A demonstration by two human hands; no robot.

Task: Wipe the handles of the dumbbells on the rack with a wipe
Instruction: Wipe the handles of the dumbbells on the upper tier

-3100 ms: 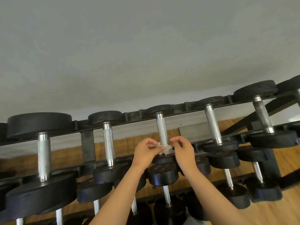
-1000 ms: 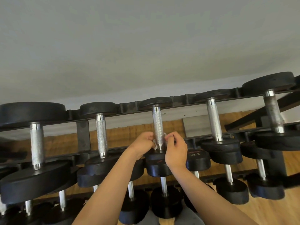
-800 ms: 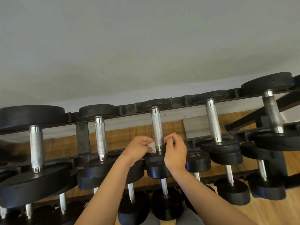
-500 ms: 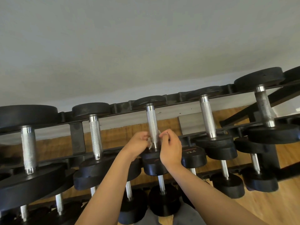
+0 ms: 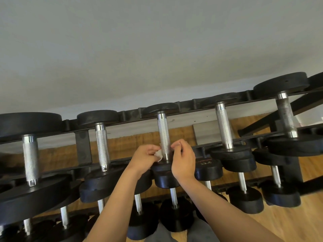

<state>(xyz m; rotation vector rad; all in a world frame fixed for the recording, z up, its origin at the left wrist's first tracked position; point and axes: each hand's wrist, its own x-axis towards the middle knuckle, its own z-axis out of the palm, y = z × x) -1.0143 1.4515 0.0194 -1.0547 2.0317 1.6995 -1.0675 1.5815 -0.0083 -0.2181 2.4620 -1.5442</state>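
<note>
A white wipe [image 5: 158,154] is pinched in the curled fingers of the left hand [image 5: 144,158] and pressed against the lower left side of the knurled handle [image 5: 163,133] of the middle dumbbell [image 5: 160,107] on the top tier of the rack [image 5: 83,147]. The right hand [image 5: 183,161] is held against the handle's right side, fingers curled, thumb and forefinger close together. Whether an end of the wipe is gripped there cannot be told. Other dumbbells [image 5: 224,126] are racked on either side and on the lower tiers, above a wooden floor [image 5: 305,224].
</note>
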